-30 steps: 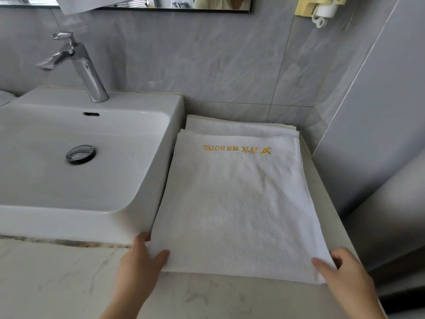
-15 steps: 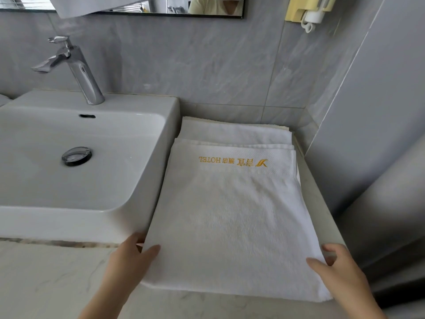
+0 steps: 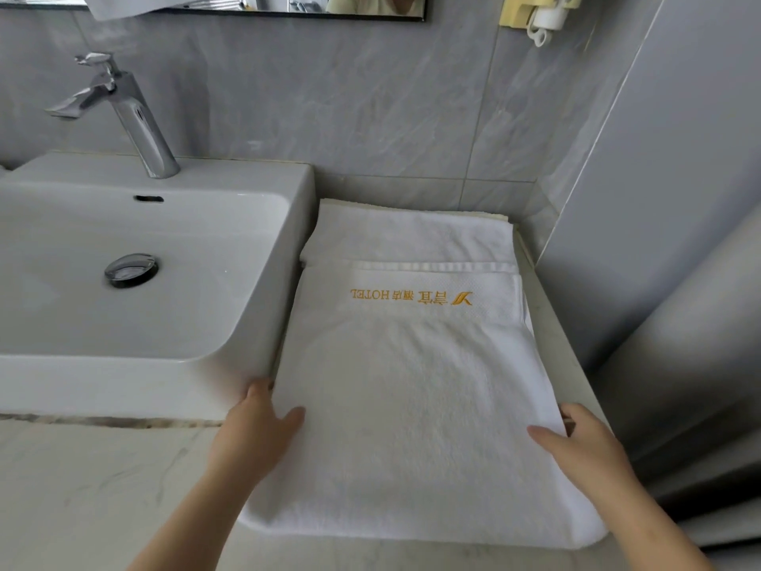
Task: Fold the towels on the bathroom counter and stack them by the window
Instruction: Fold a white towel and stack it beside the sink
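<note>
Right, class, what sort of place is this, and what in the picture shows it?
Most likely a hotel bathroom: a white basin with a chrome tap, and a folded white towel embroidered HOTEL.

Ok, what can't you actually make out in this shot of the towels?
Head view:
Most fingers of left hand and right hand: hidden under the top towel edges.
Towel count in the lower stack: covered by the top towel.
Yellow wall fixture: cut off by the top edge.
The window: out of frame.
</note>
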`<state>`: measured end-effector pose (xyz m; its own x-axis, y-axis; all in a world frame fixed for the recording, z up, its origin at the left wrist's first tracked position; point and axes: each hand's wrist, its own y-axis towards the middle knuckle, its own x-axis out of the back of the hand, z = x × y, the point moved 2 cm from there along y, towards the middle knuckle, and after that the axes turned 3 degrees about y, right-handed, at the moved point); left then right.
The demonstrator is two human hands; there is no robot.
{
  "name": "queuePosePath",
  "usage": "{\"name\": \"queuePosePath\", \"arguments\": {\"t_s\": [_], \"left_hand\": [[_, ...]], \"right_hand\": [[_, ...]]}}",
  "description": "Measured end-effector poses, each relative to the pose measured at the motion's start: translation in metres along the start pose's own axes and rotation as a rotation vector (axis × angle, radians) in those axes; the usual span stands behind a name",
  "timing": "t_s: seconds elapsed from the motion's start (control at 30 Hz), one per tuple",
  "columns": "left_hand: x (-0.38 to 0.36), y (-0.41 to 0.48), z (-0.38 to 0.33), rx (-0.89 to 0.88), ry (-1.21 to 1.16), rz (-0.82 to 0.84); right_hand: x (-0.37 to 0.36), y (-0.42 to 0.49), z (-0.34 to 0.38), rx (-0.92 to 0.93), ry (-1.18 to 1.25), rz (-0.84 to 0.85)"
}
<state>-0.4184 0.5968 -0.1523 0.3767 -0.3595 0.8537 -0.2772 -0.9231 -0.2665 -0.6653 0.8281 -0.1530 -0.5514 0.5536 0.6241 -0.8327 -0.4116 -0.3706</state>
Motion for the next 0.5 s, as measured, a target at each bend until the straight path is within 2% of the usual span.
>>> {"name": "queuePosePath", "arguments": {"t_s": [0.23,0.4,0.5], "left_hand": [[-0.005,0.008,-0.001,0.055,0.145,0.102],[-0.007,0.012,-0.016,0.015,0.055,0.035],[-0.007,0.017,-0.018,0.007,0.094,0.069]], "right_hand": [[0.001,0.003,-0.005,-0.085,-0.012,0.047],[-0.002,0.006,0.003,-0.009,0.034,-0.039],[-0.001,0.009,0.003,-0.024,0.001,-0.004]]}}
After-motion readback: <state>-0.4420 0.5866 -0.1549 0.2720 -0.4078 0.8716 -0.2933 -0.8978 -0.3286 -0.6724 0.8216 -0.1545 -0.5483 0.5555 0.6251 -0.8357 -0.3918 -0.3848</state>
